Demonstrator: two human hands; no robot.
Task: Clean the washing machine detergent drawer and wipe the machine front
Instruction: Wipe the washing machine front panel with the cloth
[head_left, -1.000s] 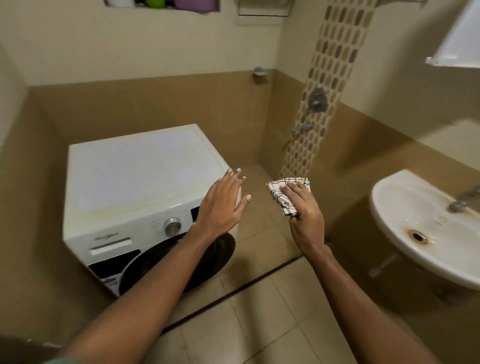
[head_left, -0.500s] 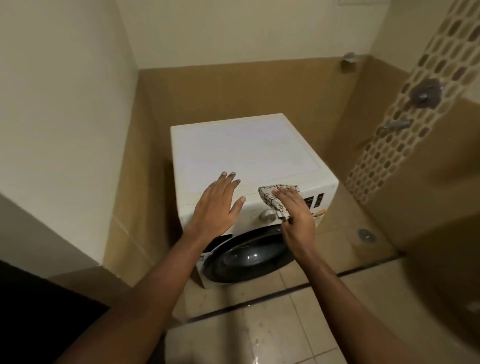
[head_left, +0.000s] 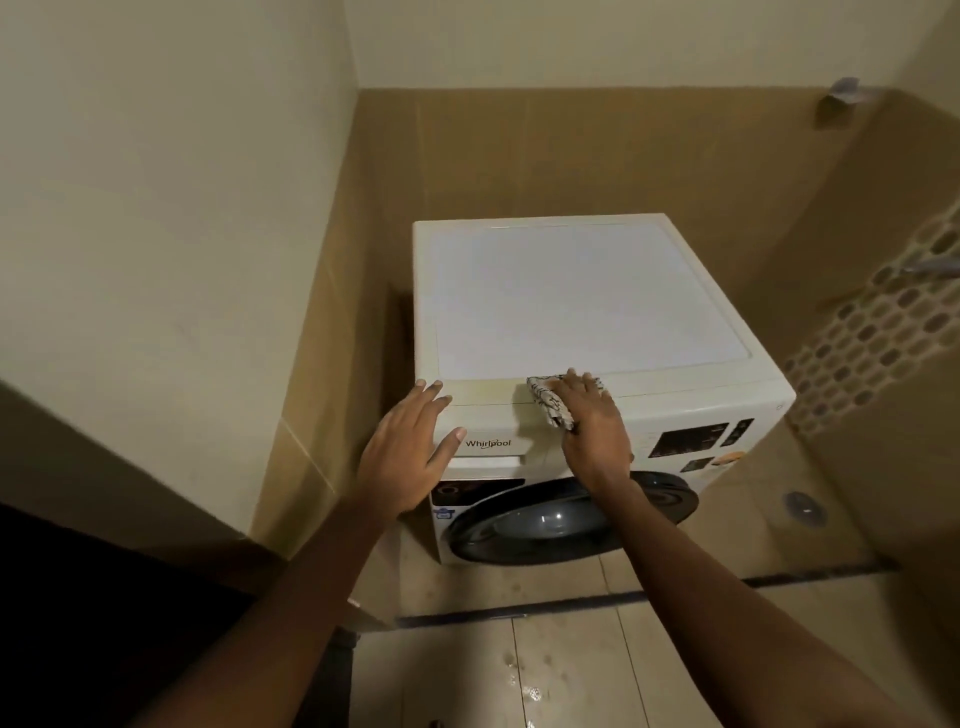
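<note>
Bathroom corner seen from a head-worn camera looking down over both forearms at a white front-loading washing machine (head_left: 582, 296) that stands against brown wall tiles. Left hand (head_left: 402, 457): fingers spread wide and holding nothing, the palm laid flat over the machine's upper left front corner, fingertips reaching the front edge of the lid and the thumb lying just beside the printed brand name. Detergent drawer (head_left: 493, 434): the panel bearing that brand name, at the upper left of the front, closed flush with the fascia and partly covered by the left hand. Right hand (head_left: 592, 426): pressed down over a checked cloth (head_left: 550, 402), which it holds against the front edge of the lid, just right of the drawer; the cloth is folded, with a bunched end showing at the left of the knuckles and its far end lying on the lid. Dark display panel (head_left: 693, 439): set at the right of the fascia, well apart from both hands. Round dark door (head_left: 540, 525): shut, below the fascia, its upper rim crossed by the right wrist. Floor tiles (head_left: 571, 670): pale, with wet spots near the lower edge of the view, and a dark drain channel (head_left: 597, 597) running across in front of the machine
</note>
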